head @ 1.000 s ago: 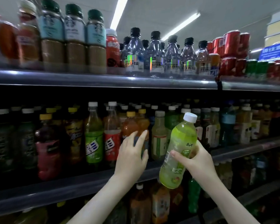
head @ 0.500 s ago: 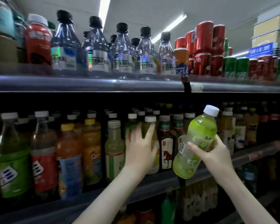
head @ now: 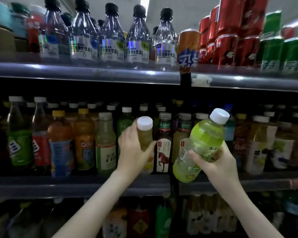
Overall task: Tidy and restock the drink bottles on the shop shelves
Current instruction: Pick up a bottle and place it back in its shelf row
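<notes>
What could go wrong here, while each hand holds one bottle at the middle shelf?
The left hand grips the yellow bottle close beside the horse-label bottle; pulling it out may knock that neighbour over.
The right hand holds the green bottle tilted and low on its body, so it might slip.
With both hands full, neither could catch a falling bottle.

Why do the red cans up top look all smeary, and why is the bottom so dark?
Head view: the red cans at the top right are smeared by motion blur and stretched near the wide picture's edge; the ceiling light glints on the upper shelf edge; the lowest bottles sit in shadow; the green bottle in the right hand looks sharpest.
</notes>
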A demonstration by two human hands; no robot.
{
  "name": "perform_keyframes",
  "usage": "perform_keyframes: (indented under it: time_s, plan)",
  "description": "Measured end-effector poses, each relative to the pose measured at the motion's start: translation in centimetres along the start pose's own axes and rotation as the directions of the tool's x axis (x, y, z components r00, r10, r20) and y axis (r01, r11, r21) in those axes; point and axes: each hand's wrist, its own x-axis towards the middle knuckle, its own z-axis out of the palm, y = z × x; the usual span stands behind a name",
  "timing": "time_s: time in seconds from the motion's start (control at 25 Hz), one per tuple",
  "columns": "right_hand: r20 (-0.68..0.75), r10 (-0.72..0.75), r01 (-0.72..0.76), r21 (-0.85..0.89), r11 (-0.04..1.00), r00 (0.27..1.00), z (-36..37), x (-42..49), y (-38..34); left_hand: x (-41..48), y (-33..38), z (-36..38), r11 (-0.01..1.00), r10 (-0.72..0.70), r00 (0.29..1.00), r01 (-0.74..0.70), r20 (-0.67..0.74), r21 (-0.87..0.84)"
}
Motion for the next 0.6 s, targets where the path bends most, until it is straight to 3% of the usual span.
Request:
perform_keyframes:
  time_s: [0.12, 0.28, 0.4, 0.6]
  plan:
    - [-0.019, -0.035, 0.037, 0.087, 0.996, 0.999, 1.8, -0.5, -0.2, -2.6, -0.1, -2.4, 0.973, -0.141, 0.99, 0.142, 0.019, -0.182]
    - [-0.058, -0.056, 0.065, 0.172, 0.983, 0.997, 5.3, -0.4, -0.5, -3.2, 0.7, -5.8, 0.97, -0.076, 0.986, 0.04, -0.146, -0.238]
    - [-0.003, -0.034, 0.034, 0.164, 0.986, 0.999, 8.2, -0.1, -0.4, -2.6, 0.9, -9.5, 0.961, -0.075, 0.968, 0.006, -0.241, -0.277]
    - [0.005, 0.1, -0.1, 0.037, 0.994, 0.995, 13.7, 1.2, 0.4, -0.5, -1.7, -14.5, 0.894, -0.225, 0.965, 0.15, -0.132, -0.423]
